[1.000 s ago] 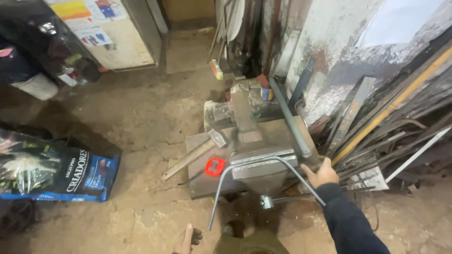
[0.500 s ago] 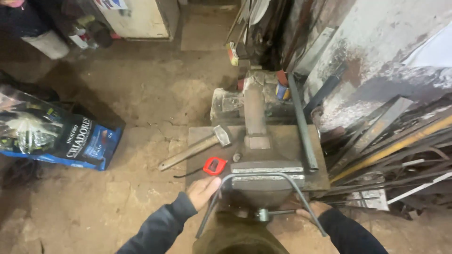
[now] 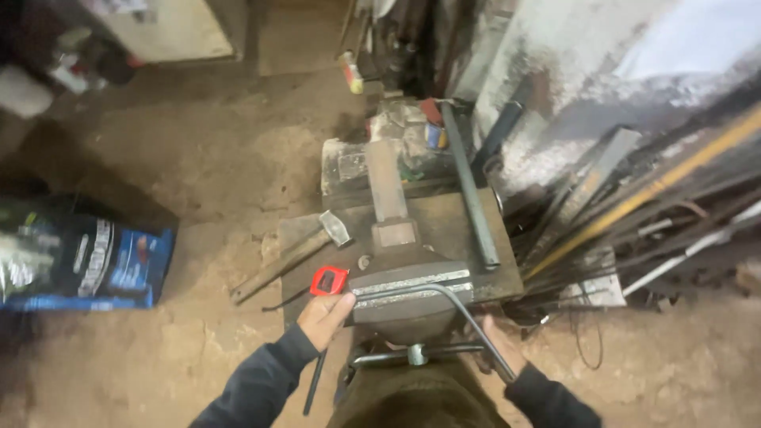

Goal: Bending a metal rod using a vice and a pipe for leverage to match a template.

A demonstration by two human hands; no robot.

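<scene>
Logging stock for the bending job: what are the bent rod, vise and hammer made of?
Bent rod: bare grey metal, likely steel, smooth dull sheen. Vise: heavy dark metal, maybe cast iron, worn bright jaw tops. Hammer: grey metal head, brown wooden-looking handle.

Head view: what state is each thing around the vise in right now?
Vise: jaws shut on a bent metal rod.
Bent metal rod: clamped, curving down towards the person.
Right hand: on the rod.
Left hand: touching red tape measure.
Hammer: lying flat, untouched.
Steel bar: lying on the bench.
</scene>
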